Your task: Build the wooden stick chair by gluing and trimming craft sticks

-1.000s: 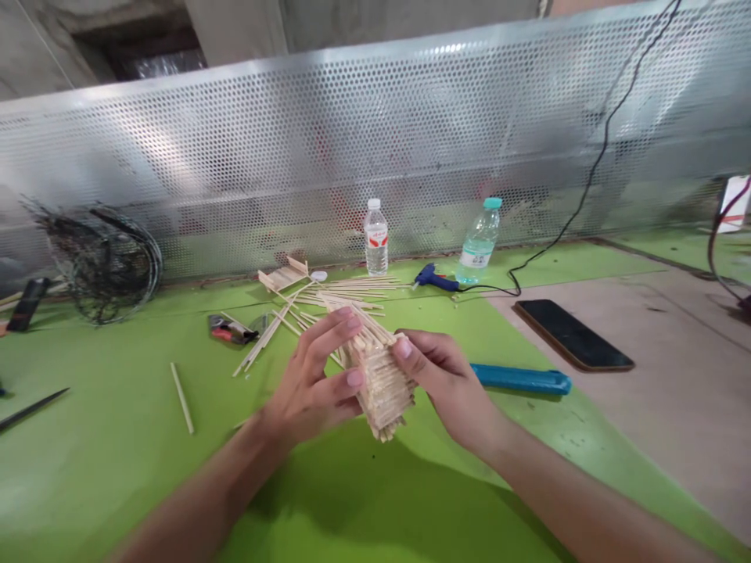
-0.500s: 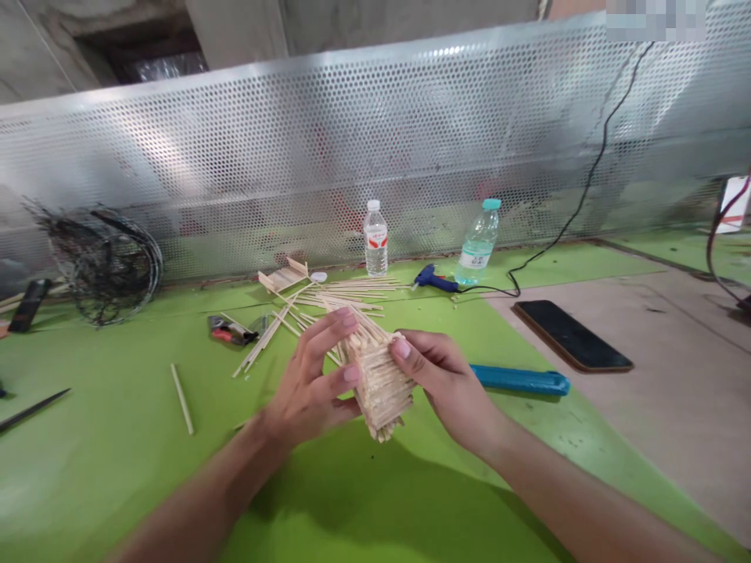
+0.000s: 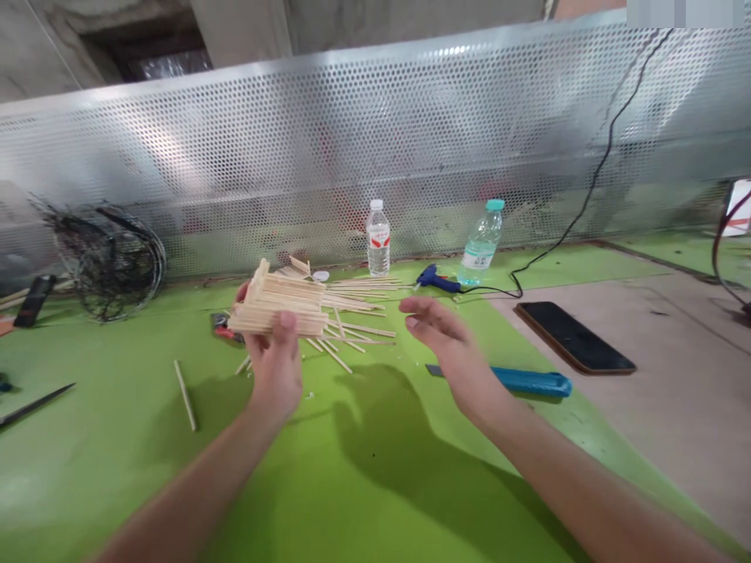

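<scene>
My left hand (image 3: 275, 371) grips a small structure of glued wooden sticks (image 3: 282, 301), raised over the table with the thumb across its near side. My right hand (image 3: 437, 332) is in the air to the right, fingers loosely apart, holding nothing. Just below and beside that hand lies a blue utility knife (image 3: 528, 381), its blade partly showing on the left. Loose wooden sticks (image 3: 364, 293) fan out on the green tabletop behind the held structure. A blue glue gun (image 3: 437, 279) rests beyond my right hand.
Two water bottles, one white-capped (image 3: 379, 242) and one green-capped (image 3: 481, 246), stand near the perforated metal panel (image 3: 282, 156). A phone (image 3: 572, 336) lies at right. Coiled wire (image 3: 111, 262), a single stick (image 3: 185, 395) and red-handled pliers (image 3: 223, 330) are at left.
My right hand has let go of the stick structure and moved slightly right. My left hand has carried the structure left and turned it, so a different side shows.
</scene>
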`<state>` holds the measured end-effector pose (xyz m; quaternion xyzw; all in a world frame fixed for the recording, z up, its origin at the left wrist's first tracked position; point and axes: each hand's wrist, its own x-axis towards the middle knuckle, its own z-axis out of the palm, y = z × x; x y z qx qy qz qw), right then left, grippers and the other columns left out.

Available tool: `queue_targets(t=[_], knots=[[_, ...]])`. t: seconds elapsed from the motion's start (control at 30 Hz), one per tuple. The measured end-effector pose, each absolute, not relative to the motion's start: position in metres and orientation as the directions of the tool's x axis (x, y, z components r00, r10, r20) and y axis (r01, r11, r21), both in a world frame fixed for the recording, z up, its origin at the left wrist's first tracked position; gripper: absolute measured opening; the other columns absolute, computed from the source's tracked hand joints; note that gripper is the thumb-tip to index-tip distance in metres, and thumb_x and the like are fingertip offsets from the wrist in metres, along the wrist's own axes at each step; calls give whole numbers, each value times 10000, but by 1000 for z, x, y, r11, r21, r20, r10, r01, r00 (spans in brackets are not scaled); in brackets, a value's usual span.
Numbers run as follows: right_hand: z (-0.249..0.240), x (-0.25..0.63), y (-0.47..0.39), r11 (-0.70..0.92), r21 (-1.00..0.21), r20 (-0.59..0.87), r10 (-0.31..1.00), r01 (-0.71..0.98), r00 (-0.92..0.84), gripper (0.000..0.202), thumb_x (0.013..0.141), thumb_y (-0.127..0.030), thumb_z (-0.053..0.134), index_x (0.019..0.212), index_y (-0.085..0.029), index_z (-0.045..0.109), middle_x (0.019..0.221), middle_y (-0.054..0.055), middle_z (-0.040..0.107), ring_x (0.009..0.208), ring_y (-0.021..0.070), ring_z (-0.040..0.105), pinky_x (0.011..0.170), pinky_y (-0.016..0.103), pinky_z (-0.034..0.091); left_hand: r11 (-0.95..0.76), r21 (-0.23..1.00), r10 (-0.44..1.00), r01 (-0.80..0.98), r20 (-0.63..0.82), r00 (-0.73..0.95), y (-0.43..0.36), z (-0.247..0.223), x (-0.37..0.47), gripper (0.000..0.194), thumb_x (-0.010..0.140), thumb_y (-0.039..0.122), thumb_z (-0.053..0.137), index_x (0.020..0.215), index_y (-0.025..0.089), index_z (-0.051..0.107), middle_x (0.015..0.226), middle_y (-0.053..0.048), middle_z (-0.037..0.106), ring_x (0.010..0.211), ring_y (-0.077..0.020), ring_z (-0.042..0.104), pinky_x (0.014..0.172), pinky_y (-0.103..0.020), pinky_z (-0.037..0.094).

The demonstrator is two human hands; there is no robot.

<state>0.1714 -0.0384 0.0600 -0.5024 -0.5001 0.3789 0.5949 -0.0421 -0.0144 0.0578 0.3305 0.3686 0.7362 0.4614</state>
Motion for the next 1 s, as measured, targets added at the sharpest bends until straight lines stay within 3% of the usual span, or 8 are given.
queue_targets(t=[0.1,0.2,0.43,0.63,0.7,0.8,0.9,1.0], knots=[[58,166,-40,180,-979,190,976,100,104,394,801,-486,694,1126,-266,654,1236,63,630,1145,263,549,939,405,448,-160,850,939,-503,-26,-344,-8,68,-38,472,773,435,783,1191,325,592,1113,-9,668,940,-118,674,625,-146,548],[62,162,-46,121,-989,123,992,88,19,524,834,-613,624,1237,-279,601,1301,77,602,1236,268,512,965,392,453,29,847,944,-532,-198,-264,-4,69,-40,526,725,572,771,1129,267,630,995,-45,695,768,-111,683,406,-103,406],[59,162,-46,165,-983,168,985,80,31,564,822,-634,644,1269,-298,566,1357,66,567,1242,253,498,964,376,465,137,809,952,-572,-267,-149,-2,58,-41,559,701,580,789,1139,275,623,1062,-87,699,945,-214,730,651,-188,589],[46,161,-40,225,-970,228,973,94,21,445,837,-462,694,1233,-296,575,1256,51,606,1141,226,557,941,382,476,214,841,975,-496,-211,63,-2,54,-43,587,799,601,687,1284,286,580,1205,-126,672,991,-209,721,420,-109,435],[45,163,-39,251,-963,259,963,96,73,365,845,-367,686,1189,-289,593,1197,48,629,1083,217,587,896,372,491,220,869,976,-444,-199,93,-4,56,-43,633,822,623,645,1362,315,521,1267,-121,656,1085,-251,696,517,-168,527],[49,166,-39,324,-936,343,925,135,161,247,868,-258,627,1115,-278,625,1131,38,654,979,189,617,824,337,500,176,914,984,-365,-150,100,-7,57,-41,736,849,686,546,1481,348,380,1438,-122,555,1196,-285,639,825,-362,602],[53,171,-37,383,-902,423,876,199,232,144,902,-265,593,1032,-264,656,1029,30,676,895,175,630,793,327,503,83,948,995,-306,-61,80,-7,56,-38,856,857,762,410,1572,365,157,1617,-97,327,1331,-287,534,1105,-448,444],[54,175,-34,429,-879,474,835,206,279,95,916,-295,591,958,-248,661,906,19,681,838,171,639,790,333,513,-29,970,998,-242,44,55,-5,53,-35,855,869,789,291,1578,329,166,1632,-66,305,1427,-272,419,1188,-432,336]])
